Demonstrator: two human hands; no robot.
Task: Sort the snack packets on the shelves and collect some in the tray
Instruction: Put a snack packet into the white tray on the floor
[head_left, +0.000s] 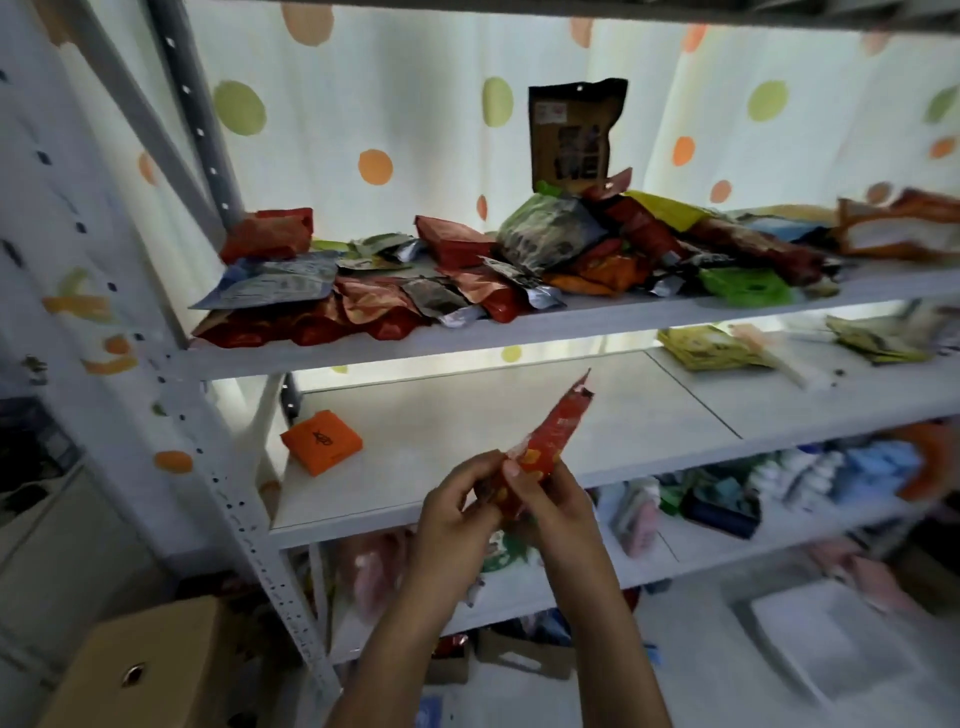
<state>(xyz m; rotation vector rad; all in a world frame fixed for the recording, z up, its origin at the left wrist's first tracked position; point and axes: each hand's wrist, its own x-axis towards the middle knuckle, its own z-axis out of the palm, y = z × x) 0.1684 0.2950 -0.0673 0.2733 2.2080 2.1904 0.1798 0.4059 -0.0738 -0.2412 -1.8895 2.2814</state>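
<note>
A red and orange snack packet (551, 435) is held edge-on in front of the middle shelf (519, 415), its torn top pointing up and right. My left hand (453, 512) grips its lower end. My right hand (550, 501) pinches it just above, thumb on the packet's face. A heap of red, green and silver snack packets (467, 275) covers the upper shelf (519, 325). A brown pouch (571, 135) stands upright behind the heap. One orange packet (322, 441) lies alone at the left of the middle shelf.
Yellow packets (711, 348) lie at the right of the middle shelf. Blue and pink packs (779, 483) fill the lower shelf. A white tray (826, 639) sits on the floor at lower right. A cardboard box (140, 665) stands at lower left beside the shelf post (249, 519).
</note>
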